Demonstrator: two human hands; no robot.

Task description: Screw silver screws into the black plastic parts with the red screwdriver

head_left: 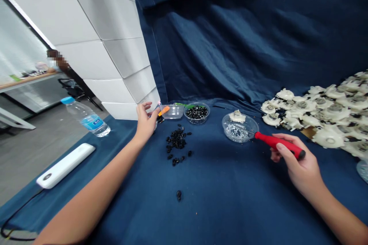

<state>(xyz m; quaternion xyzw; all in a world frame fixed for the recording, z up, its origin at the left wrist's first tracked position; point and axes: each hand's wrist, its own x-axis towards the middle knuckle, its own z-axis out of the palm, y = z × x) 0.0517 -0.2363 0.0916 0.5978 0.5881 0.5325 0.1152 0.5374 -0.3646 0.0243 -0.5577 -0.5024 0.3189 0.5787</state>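
My right hand [301, 160] is wrapped round the red handle of a screwdriver [277, 143]. The screwdriver's thin shaft reaches over a clear round bowl [255, 132] of small shiny metal pieces, perhaps screws. A cream plastic part [237, 116] rests at the bowl's far rim. Over at the left, my left hand [146, 121] is beside an orange item [163, 111] and a clear rectangular tray [176, 111]. Its thumb and fingers are apart, and I see nothing held between them. Small black parts [177, 138] lie in a loose pile right of that hand.
A second clear bowl [197, 114] holds black pieces. Many cream plastic parts [329, 136] are heaped at the right. White boxes [115, 55] are stacked back left, near a water bottle [93, 120] and a white corded device [66, 165]. One black part [178, 195] lies nearer me.
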